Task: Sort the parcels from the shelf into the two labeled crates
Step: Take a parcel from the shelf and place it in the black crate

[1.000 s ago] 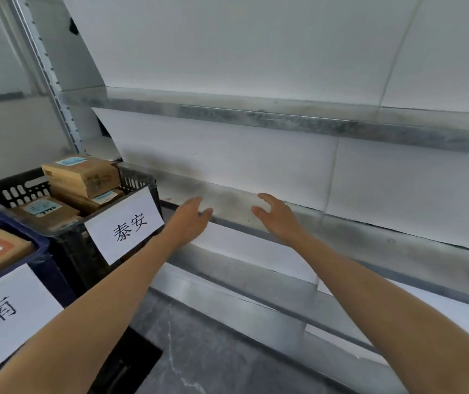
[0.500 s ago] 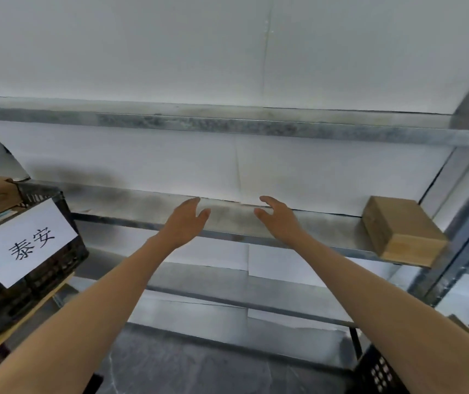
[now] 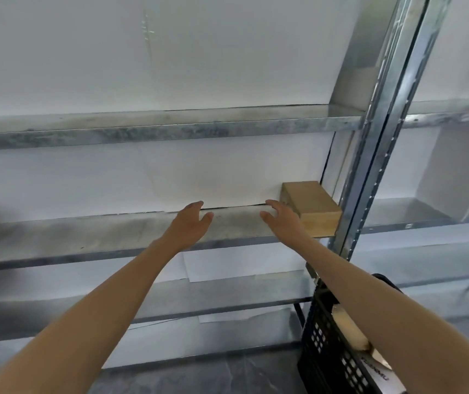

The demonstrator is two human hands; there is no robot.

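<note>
Parcel [image 3: 311, 207] at the right end of the shelf [image 3: 114, 237], against the post [image 3: 375, 166].
Left hand [image 3: 190, 226] and right hand [image 3: 283, 220] hover with fingers spread, holding nothing, the right just beside it; it looks a stiff, light carton, best clasped by its two sides.

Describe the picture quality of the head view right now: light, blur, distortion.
Head view: the light is soft and even, with no hard glare; the wide lens makes the upright post lean and the shelf slant; the far left edge is smeared and out of focus; the parcel, the left hand and the right hand read fairly sharp.
</note>
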